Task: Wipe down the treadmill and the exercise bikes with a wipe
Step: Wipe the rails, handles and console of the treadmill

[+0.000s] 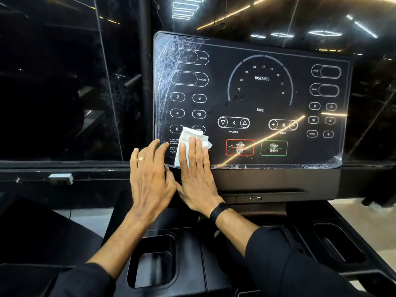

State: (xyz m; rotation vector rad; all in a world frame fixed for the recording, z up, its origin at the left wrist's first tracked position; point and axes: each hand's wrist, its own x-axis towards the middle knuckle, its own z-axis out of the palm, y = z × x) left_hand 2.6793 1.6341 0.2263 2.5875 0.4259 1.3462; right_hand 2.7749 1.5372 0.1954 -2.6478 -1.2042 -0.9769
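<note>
Wipe (188,144) at console (257,93) bottom-left edge

The glossy black treadmill console panel (257,93) reads DISTANCE, TIME, INCLINE, SPEED, CALORIE; its dial runs 00 to 24; red box: PAUSE STOP; green box: QUICK START.

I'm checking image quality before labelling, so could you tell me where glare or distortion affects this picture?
Head view: a bright diagonal streak of reflected light crosses the console panel near its start button; ceiling lights mirror in the dark glass above; wide-angle bending curves the panel's edges; the wipe stays sharp.
</note>
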